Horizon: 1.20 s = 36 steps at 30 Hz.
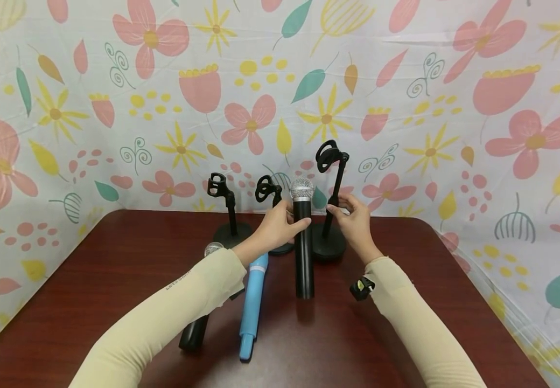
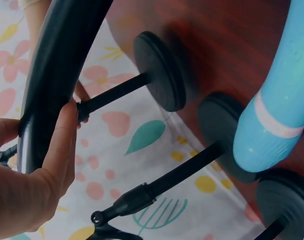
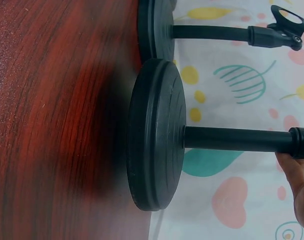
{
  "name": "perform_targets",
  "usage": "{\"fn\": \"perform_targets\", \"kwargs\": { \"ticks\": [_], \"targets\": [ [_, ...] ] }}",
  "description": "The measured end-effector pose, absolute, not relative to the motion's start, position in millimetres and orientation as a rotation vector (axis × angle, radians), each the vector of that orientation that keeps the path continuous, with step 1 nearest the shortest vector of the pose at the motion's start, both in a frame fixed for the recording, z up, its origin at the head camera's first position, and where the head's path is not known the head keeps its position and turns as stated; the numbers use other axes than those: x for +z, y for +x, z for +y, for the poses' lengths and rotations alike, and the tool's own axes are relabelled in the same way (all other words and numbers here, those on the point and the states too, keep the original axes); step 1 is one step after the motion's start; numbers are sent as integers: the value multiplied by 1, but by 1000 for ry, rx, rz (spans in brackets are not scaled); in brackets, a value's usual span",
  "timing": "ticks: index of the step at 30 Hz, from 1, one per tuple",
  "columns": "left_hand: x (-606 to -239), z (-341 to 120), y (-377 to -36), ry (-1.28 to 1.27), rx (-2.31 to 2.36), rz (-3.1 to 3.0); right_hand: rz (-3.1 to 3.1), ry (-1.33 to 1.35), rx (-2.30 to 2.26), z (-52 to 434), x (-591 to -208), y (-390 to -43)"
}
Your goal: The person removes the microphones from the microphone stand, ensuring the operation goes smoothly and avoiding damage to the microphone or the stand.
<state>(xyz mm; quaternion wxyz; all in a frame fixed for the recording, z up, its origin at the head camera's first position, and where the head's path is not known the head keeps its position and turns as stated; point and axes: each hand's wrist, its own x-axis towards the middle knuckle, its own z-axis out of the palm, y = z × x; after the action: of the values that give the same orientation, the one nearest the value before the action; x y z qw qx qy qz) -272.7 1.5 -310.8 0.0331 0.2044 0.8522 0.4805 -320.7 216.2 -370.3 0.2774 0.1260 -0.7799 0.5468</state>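
Note:
A black microphone (image 1: 304, 253) with a silver mesh head stands upright in the grip of my left hand (image 1: 276, 229). Its thumb lies across the upper body, and the left wrist view shows the fingers (image 2: 61, 142) along the other side. Just right of it, my right hand (image 1: 354, 221) pinches the stem of the tallest microphone stand (image 1: 328, 248) at its dark collar. This stand has a round black base (image 3: 159, 135) and an angled clip (image 1: 328, 155) on top. The microphone overlaps the left edge of that base in the head view.
Two shorter stands, one at the left (image 1: 231, 210) and one in the middle (image 1: 269, 188), stand along the table's back edge. A blue microphone (image 1: 253, 302) lies in front. Beside it another black microphone (image 1: 194, 333) is partly hidden by my left sleeve. A flowered cloth (image 1: 251, 124) hangs behind.

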Motion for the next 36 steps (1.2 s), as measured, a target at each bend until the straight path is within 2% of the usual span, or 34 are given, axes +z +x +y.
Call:
{"fn": "perform_targets", "kwargs": {
  "ticks": [8, 18, 26, 36],
  "targets": [
    [-325, 2, -268, 559, 1409, 2577, -2082, 339, 1499, 215, -370, -319],
    [-344, 6, -268, 422, 1377, 2518, -2091, 367, 1481, 201, -348, -296],
    [-355, 12, -269, 379, 1251, 2506, -2107, 345, 1483, 210, -370, -318],
    [-365, 18, -271, 342, 1169, 2479, -2102, 346, 1473, 211, -372, -322]
  ]
}}
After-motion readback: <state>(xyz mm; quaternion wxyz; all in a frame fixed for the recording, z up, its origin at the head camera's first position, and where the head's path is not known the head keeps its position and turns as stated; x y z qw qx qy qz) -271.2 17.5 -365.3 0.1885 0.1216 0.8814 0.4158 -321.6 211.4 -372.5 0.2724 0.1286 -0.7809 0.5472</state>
